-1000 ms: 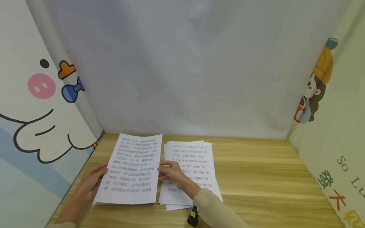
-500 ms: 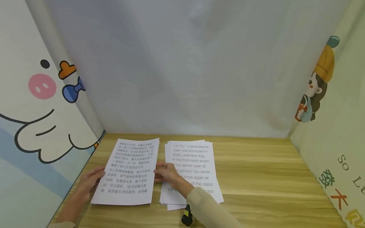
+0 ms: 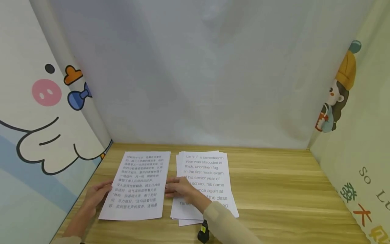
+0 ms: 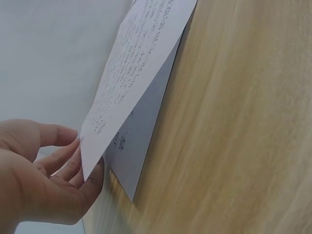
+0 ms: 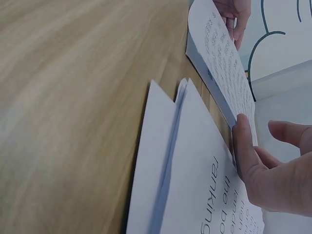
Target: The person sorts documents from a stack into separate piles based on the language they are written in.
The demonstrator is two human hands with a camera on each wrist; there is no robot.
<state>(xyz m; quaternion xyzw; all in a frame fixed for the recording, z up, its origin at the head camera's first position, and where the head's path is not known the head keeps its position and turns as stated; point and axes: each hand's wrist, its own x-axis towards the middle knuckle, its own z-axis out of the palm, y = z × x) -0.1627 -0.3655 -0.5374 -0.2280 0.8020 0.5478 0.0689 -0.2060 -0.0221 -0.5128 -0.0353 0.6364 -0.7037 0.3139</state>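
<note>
The right hand [image 3: 182, 189] hides words of the English page [image 3: 210, 169] — some lines broken; wall lettering [image 3: 362, 210] runs off the edge.

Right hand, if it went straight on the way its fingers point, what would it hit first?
Most likely the right edge of the Chinese-printed sheet; the right hand seems to be at or just touching it, though exact contact is hard to tell. Across the sheet, the left hand would probably be next.

Both forearms [image 3: 80, 218] slant forward, from where I stand. Left hand [image 3: 96, 195]: fingers [image 4: 93, 183] curled, thumb [image 4: 58, 134] close. Right hand [image 3: 182, 189]: fingers pointing leftward, fairly straight, thumb apart.
</note>
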